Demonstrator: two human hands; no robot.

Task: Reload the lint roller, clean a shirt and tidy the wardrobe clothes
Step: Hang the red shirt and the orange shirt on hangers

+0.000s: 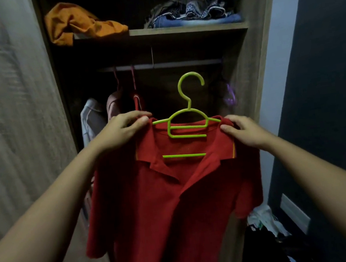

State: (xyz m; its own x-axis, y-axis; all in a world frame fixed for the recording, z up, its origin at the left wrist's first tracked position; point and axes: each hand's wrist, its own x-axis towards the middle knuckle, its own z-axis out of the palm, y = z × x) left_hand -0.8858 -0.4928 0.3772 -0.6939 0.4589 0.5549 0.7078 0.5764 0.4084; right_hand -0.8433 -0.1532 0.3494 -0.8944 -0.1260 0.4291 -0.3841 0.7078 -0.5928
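While both arms reach forward into the open wardrobe, the left hand (127, 126) pinches one shoulder of the red shirt (177, 206) between thumb and curled fingers, right at the tip of the green hanger (187, 116). The right hand (244, 130) grips the opposite shoulder, its fingers curled over the fabric and the thumb pressed on the front. Between the two hands the hanger sits inside the collar, and the shirt hangs down below them with its collar open and its front facing the person. Above the hands the hanger's hook stands upright, just under the rail (159, 65) and apart from it. Beyond the left hand, a few pale hanging clothes (92, 116) are on the rail; above the right hand a purple hanger (230, 95) shows dimly. Higher up, a shelf (188, 29) carries a crumpled orange garment (80, 25) and a heap of patterned clothes (192, 11). Below the right forearm a pile of clothes (263, 220) lies low by the dark wall.
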